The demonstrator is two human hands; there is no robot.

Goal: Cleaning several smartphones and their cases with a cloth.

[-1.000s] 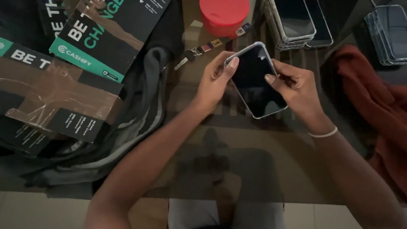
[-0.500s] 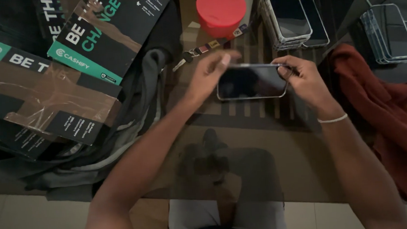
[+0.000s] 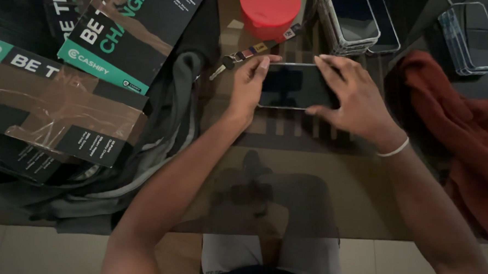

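A dark smartphone (image 3: 291, 85) lies sideways, screen up, between both of my hands above the glass table (image 3: 312, 200). My left hand (image 3: 250, 87) grips its left end, with the thumb along the top edge. My right hand (image 3: 352, 99) covers its right end, fingers spread over the screen. A pale band circles my right wrist.
A red round lid or container (image 3: 270, 10) stands behind the phone, with a key on a lanyard (image 3: 240, 57) beside it. Stacks of phones (image 3: 354, 17) and clear cases (image 3: 473, 36) sit at the back right. A rust-red cloth (image 3: 463, 138) lies right; black taped packages (image 3: 61, 106) and grey fabric (image 3: 162, 140) lie left.
The phone has turned from a tilted upright pose to lying sideways. My right hand has come over its right end, and both hands have dropped slightly toward me.
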